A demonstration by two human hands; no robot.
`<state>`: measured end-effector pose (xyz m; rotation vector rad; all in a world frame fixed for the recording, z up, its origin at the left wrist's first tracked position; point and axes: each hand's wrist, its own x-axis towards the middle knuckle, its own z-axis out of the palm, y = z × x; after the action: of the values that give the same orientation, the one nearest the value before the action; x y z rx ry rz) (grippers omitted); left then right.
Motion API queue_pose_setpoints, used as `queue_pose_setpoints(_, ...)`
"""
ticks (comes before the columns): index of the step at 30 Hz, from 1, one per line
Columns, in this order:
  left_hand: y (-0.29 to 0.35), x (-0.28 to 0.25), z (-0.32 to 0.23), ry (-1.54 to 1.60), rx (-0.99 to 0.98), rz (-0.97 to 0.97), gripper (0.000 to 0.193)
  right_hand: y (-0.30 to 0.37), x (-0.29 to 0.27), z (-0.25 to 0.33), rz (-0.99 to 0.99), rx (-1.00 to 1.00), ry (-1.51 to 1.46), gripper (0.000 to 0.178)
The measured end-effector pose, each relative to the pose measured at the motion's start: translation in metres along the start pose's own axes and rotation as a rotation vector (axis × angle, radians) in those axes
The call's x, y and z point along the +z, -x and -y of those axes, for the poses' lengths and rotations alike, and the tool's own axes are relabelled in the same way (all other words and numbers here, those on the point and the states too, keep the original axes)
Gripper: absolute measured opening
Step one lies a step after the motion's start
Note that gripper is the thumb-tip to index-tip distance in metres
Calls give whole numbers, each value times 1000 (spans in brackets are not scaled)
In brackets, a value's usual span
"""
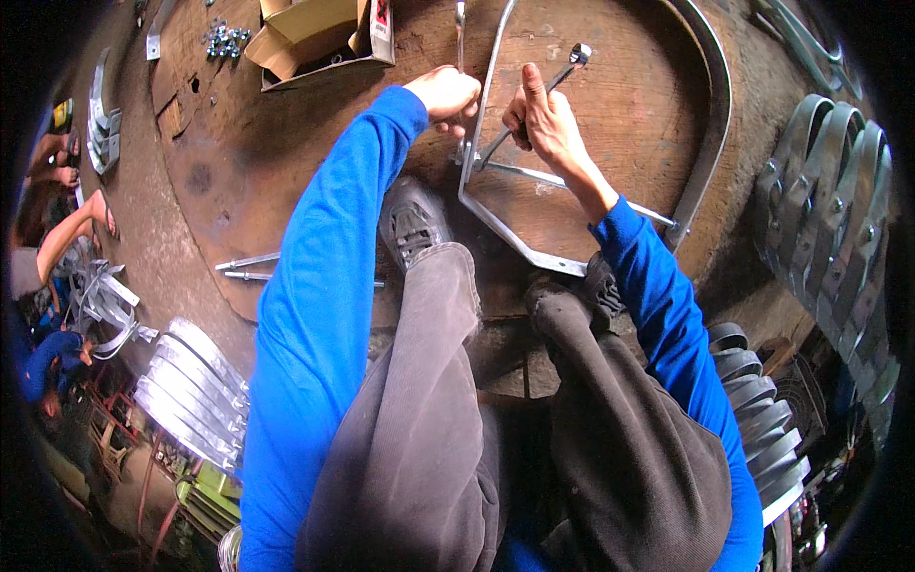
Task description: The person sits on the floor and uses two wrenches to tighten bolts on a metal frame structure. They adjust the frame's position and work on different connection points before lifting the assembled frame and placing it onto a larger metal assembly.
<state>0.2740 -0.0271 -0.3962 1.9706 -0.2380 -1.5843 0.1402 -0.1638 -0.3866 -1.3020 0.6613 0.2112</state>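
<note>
A bent flat-bar metal frame [715, 105] lies on the wooden board, with a thin rod [543, 177] running across it between its two sides. My right hand [548, 124] is closed round a wrench [498, 143], thumb stretched out along it. The wrench's ring end sticks up past the hand; its lower end meets the rod's left end at the frame. Beside that joint, just outside the frame's left bar, my left hand [450, 95] grips a second slim wrench [461, 38], whose lower end is partly hidden by my fingers.
An open cardboard box [376, 43] and a pile of nuts [226, 40] sit at the far left of the board [238, 172]. Loose rods [250, 261] lie by my left sleeve. Stacked curved metal bands [829, 181] stand right, more [191, 391] lower left. Other people are at left.
</note>
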Motion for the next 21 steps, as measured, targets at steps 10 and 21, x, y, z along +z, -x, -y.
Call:
queue_pose_setpoints(10,-16,-4,10,-73,-36,-82,30,-3,6,0,36,-32,-37,68)
queue_pose_setpoints(21,88,73,53,-224,555,-493,15,0,-4,-10,-25,13,-44,70)
